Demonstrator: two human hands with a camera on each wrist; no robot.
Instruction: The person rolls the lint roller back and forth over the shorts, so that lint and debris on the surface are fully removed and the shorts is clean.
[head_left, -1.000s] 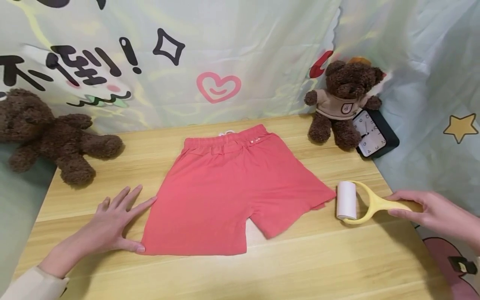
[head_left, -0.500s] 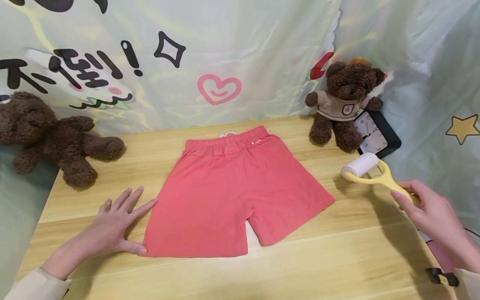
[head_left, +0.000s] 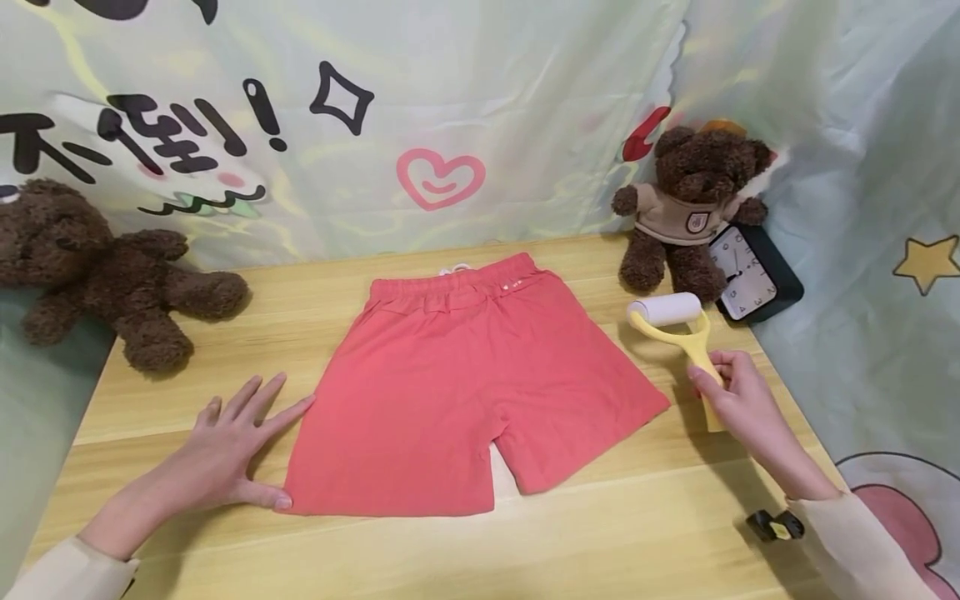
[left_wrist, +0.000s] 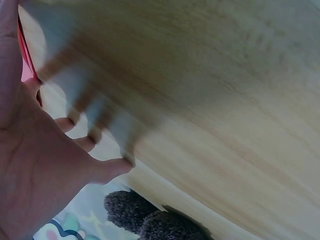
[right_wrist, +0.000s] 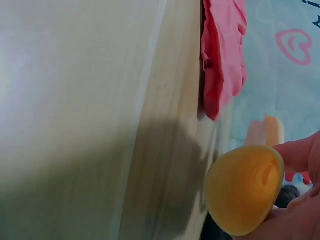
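Coral-red shorts [head_left: 427, 392] lie spread on the wooden table, waistband at the back and legs toward the front. My left hand [head_left: 225, 450] rests at their left edge, fingers spread, with thumb and index fingertip touching the cloth; the left wrist view shows the same hand [left_wrist: 45, 160] with splayed fingers. In my right hand [head_left: 742, 396] is the yellow handle of a lint roller [head_left: 671, 310], gripped with the white roll pointing away, above the table to the right of the shorts. The handle's end [right_wrist: 242, 192] fills the lower part of the right wrist view.
A brown teddy bear [head_left: 112, 275] lies at the back left. Another bear [head_left: 693, 200] in a beige shirt sits at the back right, against a black square clock [head_left: 753, 275]. Printed curtains [head_left: 525, 125] hang behind the table [head_left: 600, 542] and along its right side.
My right hand has moved left with the lint roller, swinging its roll from upright to roughly level. The right leg's hem of the shorts lies flatter. My left hand has stayed put.
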